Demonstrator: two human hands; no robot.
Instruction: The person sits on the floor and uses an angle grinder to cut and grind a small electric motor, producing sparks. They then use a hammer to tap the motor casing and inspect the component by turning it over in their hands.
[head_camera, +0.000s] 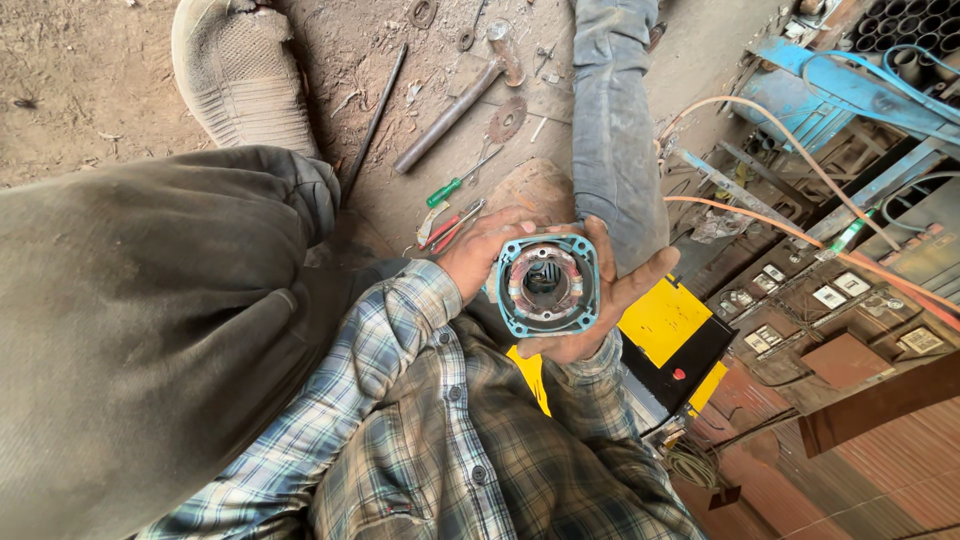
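both the left hand and right hand clasp the teal motor housing at chest height over the lap, fingers curled on its rigid outer rim (likely heavy, with delicate copper windings inside).

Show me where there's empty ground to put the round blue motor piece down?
Bare dirt lies top left, left of the shoe and above the grey knee. It's crowded around the hammer, long rod, screwdriver and pliers. Both hands hold the motor housing.
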